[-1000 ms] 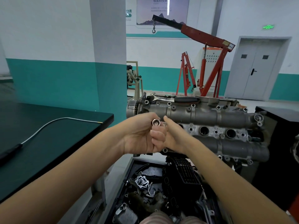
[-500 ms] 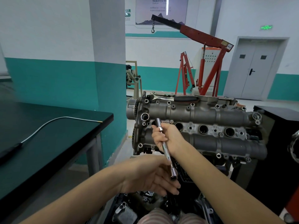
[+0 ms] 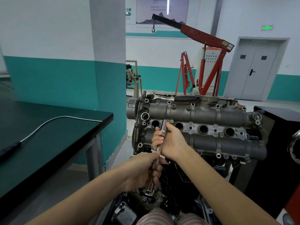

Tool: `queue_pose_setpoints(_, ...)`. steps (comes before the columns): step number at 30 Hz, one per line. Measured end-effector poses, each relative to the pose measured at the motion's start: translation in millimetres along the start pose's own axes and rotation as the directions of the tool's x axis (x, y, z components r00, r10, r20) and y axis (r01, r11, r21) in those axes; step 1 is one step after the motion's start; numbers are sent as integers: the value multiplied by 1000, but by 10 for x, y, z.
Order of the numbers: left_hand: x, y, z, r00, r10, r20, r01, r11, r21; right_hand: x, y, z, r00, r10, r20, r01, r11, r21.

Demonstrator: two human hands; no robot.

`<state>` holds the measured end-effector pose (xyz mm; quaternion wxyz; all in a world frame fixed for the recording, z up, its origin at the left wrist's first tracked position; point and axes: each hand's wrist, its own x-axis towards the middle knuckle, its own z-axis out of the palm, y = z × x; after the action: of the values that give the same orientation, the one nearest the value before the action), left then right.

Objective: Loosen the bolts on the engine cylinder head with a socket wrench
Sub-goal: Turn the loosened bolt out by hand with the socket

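Before the cylinder head (image 3: 203,127), your right hand (image 3: 170,142) and left hand (image 3: 142,172) both clench the socket extension (image 3: 156,157); tilted entry could slip off a bolt.

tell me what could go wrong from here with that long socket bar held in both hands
1. The socket is in the air, not seated on any bolt; it may go on crooked and round a head.
2. The right hand sits close to the cylinder head; a slip could knock the knuckles.
3. If the left hand slips, the extension bar could drop onto the parts below.
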<state>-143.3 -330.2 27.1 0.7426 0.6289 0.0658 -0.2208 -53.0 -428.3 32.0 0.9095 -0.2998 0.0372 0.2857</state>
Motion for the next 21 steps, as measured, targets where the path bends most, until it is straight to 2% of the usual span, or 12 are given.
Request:
queue_pose_setpoints(5, 8, 23, -46, 1000, -6, -27, 3, 995, -100, -8, 46, 25, 1000, -6, -18, 6, 1000, -7)
queue_pose_setpoints(12, -34, 35, -86, 995, -96, 39, 104, 922, -373, -9, 137, 43, 997, -19, -76, 20, 1000, 7)
queue_pose_setpoints(17, -22, -11, -57, 995, -88, 51, 101, 913, -396, 30, 180, 12, 990, -29, -138, 23, 999, -48)
queue_pose_setpoints(21, 0, 49, -90, 993, -93, 72, 115, 881, -459, 66, 171, 86, 994, -15, -111, 10, 999, -48)
